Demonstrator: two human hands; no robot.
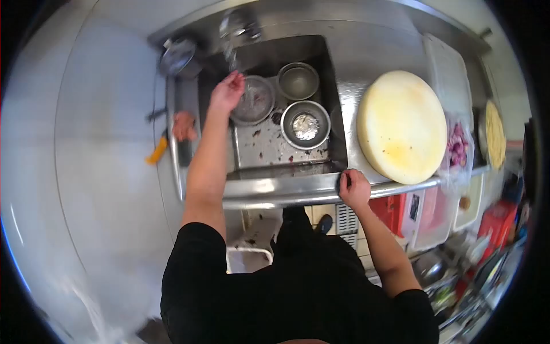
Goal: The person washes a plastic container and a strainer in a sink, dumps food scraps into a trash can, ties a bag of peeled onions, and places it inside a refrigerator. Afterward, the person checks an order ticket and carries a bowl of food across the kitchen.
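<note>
My left hand [228, 92] is over the left part of the metal sink [258, 146], below the faucet [239, 26], beside a round bowl [253, 102] of clear water. Its fingers are curled together; whether something small is between them is too small to tell. My right hand [354, 188] rests at the sink's front rim with its fingers curled in, no object showing in it. Two metal bowls stand in the sink, one at the back [298, 81] and one nearer [306, 125]. Dark scraps lie on the sink floor.
A thick round cutting board [402, 127] lies right of the sink. Beyond it are a bag of purple onions [458, 146] and a yellowish round item [494, 135]. A pinkish lump [184, 126] and a yellow-handled tool [156, 150] are at the left. Red crates [388, 213] stand below right.
</note>
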